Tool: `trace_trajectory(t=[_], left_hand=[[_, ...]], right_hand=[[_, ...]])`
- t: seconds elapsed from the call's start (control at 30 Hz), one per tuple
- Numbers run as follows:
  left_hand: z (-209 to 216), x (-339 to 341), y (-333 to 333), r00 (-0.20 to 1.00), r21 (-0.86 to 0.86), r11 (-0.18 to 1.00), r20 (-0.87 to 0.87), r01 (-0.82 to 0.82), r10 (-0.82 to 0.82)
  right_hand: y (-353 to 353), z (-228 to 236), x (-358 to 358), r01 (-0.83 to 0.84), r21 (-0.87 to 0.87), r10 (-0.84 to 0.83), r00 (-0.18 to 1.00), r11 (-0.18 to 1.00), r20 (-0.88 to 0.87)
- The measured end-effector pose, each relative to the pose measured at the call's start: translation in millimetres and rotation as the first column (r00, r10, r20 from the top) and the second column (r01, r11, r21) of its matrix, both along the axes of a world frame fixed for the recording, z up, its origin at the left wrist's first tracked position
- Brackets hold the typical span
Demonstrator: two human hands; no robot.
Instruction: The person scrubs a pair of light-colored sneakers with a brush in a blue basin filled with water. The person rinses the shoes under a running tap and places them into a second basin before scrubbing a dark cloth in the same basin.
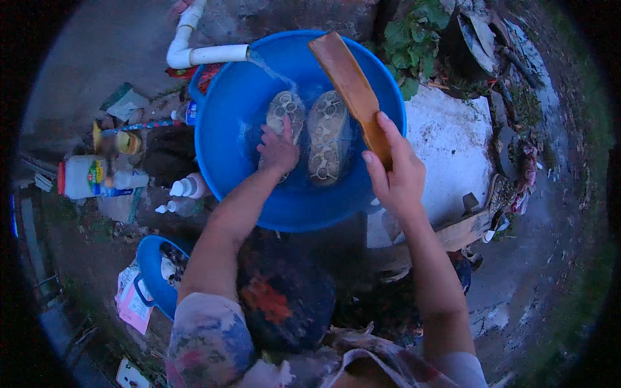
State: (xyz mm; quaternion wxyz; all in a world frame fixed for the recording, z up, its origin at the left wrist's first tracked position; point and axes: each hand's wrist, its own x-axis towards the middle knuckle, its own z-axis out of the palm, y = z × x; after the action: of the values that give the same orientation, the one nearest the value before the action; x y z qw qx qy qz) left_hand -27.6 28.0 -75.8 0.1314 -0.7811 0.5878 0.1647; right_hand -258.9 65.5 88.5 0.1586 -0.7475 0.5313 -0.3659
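Two shoes lie soles-up, side by side in the large blue tub. My left hand rests over the lower part of the left shoe, fingers apart, one finger stretched along its sole. The right shoe lies beside it, untouched, with round studs showing on its sole. My right hand is closed round the narrow end of a long brown wooden paddle. The paddle's wide end tilts up and left over the tub; its underside is hidden.
Water runs from a white pipe into the tub. At left stand a white jug and several bottles. A small blue basin sits near my left arm. A white slab lies at right, leafy plants behind.
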Motion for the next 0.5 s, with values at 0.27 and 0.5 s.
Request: trace_trajectory(t=[0.27, 0.5], left_hand=[[17, 24, -18, 0.969, 0.047, 0.999, -0.247, 0.02, -0.008], [7, 29, -23, 0.734, -0.063, 0.948, -0.649, -0.311, 0.198]], right_hand=[[1, -1, 3, 0.018, -0.029, -0.02, 0.997, 0.999, -0.072], [-2, -1, 14, 0.055, -0.038, -0.058, 0.996, 0.998, -0.069]])
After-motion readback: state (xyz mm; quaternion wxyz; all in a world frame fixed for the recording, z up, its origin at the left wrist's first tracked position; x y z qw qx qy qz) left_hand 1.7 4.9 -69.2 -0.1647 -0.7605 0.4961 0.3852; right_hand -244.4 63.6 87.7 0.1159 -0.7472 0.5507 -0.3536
